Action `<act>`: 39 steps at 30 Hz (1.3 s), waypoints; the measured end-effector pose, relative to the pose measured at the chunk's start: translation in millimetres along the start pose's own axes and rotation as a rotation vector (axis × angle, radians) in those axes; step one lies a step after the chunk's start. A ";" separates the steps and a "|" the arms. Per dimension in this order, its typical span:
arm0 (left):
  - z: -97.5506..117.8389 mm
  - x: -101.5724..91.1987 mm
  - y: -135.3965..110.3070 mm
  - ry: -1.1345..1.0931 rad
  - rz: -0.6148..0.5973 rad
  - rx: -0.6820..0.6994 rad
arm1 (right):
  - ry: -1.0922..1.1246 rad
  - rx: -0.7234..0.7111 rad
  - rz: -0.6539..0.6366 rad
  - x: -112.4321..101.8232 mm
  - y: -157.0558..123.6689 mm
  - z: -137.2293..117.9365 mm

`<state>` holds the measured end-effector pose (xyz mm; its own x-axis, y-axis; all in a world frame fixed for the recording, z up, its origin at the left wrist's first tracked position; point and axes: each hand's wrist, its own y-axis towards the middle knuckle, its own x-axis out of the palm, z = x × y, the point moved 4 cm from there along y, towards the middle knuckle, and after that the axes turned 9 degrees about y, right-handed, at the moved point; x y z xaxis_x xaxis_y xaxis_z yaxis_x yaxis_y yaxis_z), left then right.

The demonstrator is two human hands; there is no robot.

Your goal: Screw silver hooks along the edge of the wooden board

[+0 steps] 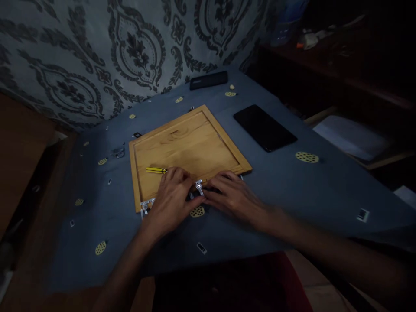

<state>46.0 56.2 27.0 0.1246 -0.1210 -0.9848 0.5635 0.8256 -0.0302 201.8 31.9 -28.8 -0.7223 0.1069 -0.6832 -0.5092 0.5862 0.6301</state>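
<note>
A square wooden panel (185,147) with a raised frame lies on a blue cloth. My left hand (172,201) rests on the panel's near edge, fingers bent over it, beside a yellow and black tool (156,170) lying on the wood. My right hand (232,195) sits at the same edge to the right, its fingers curled by a small silver metal fitting (199,186). Another metal fitting (144,208) sticks out at the near left corner. What the fingers grip is hidden.
A black phone (264,128) lies right of the panel and a dark flat case (208,80) at the far edge. The blue cloth (292,190) bears yellow dotted patches. A patterned wall (130,47) rises behind. A dark shelf stands at right.
</note>
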 end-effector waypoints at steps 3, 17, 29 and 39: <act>-15.8 -15.5 -3.3 -0.069 0.068 -0.012 | 0.013 -0.006 -0.008 -1.5 1.0 -0.3; -114.5 -12.7 -11.0 0.002 0.073 -0.196 | -0.019 -0.010 -0.036 0.3 -0.8 0.9; -106.7 -36.9 -31.4 -0.226 0.193 -0.283 | 0.091 0.001 0.001 4.2 -1.6 4.5; -49.6 -60.1 -53.8 -0.380 0.625 -0.311 | 0.042 -0.017 -0.053 1.2 0.0 1.5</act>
<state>-32.3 46.3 79.3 0.6446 0.2815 -0.7108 0.0507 0.9119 0.4072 201.7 33.2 -30.2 -0.7126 0.0420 -0.7003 -0.5553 0.5764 0.5995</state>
